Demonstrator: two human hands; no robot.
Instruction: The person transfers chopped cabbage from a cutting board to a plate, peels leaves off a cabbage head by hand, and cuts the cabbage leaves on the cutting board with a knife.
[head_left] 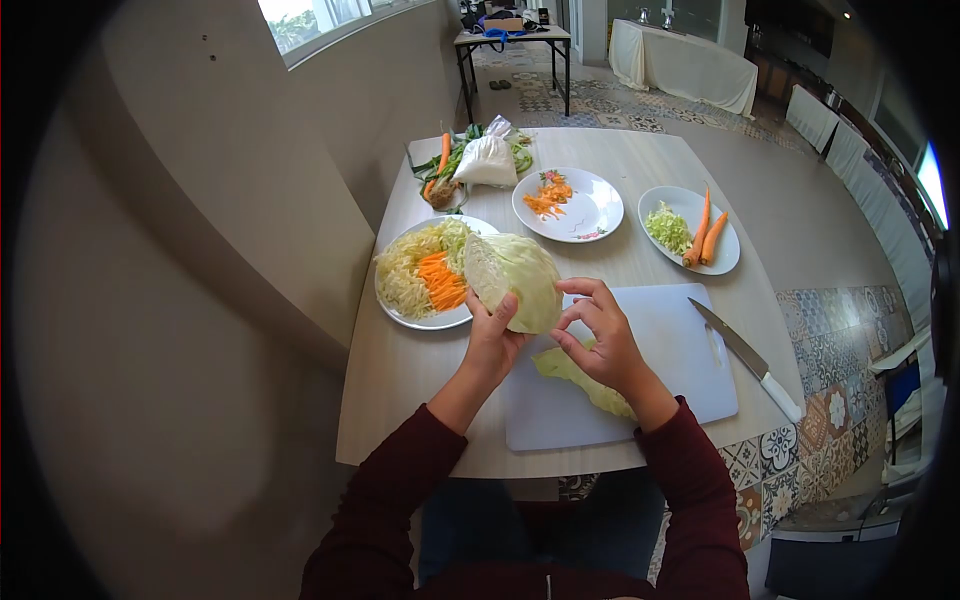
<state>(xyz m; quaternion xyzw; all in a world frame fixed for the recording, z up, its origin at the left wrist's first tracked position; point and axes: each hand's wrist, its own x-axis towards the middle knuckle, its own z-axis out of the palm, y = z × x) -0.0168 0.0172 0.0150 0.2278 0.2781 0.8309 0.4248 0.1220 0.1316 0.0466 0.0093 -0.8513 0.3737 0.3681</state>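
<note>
A cut piece of cabbage (522,275) is held up over the near middle of the table, its shredded-looking cut face turned left. My left hand (495,335) is closed around its lower left side, thumb in front. At its right edge, my right hand (600,335) has bent fingers, with thumb and fingertips close to the outer leaf; whether they pinch it is unclear. Below lies a loose cabbage leaf (580,378) on the white cutting board (620,425), partly covered by my right hand and wrist. A white-handled knife (745,355) rests across the board's right edge.
Left stands a plate (425,322) of shredded cabbage and carrot strips. Behind are a plate (595,215) with carrot shreds and an oval plate (735,255) with chopped cabbage and carrots (705,235). A bag of white contents (487,160) and vegetables (445,175) sit at the far left.
</note>
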